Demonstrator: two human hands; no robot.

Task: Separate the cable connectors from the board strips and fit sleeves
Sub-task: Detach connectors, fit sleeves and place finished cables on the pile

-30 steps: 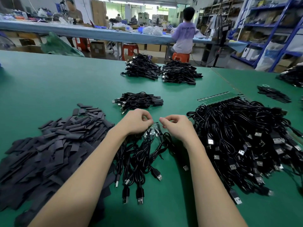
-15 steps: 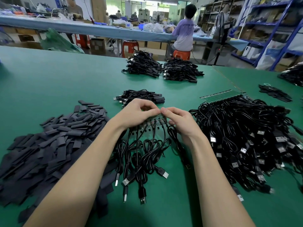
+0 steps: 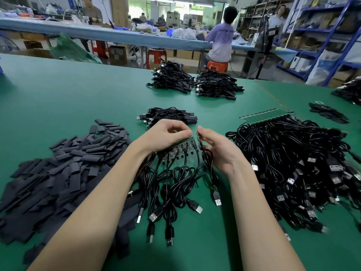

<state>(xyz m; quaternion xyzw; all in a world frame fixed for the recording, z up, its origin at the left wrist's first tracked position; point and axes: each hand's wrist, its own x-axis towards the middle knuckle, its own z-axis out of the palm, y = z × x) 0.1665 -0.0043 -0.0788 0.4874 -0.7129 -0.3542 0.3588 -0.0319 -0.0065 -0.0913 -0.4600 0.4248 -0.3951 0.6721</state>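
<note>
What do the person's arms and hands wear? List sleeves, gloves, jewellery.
Nothing is worn on either: the left hand and right hand are gloveless, both forearms are bare to the bottom of the frame with no sleeve showing, and no ring, watch or wristband is visible.

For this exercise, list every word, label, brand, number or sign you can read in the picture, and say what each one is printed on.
Lilac T-shirt of the seated person at the far table: white lettering across the back, seemingly starting "CH", the rest too blurred to read.
Board strip held by the left hand: any markings too small to read.
Cardboard boxes under the far table: no legible print.
Nothing else carries readable text.
</note>
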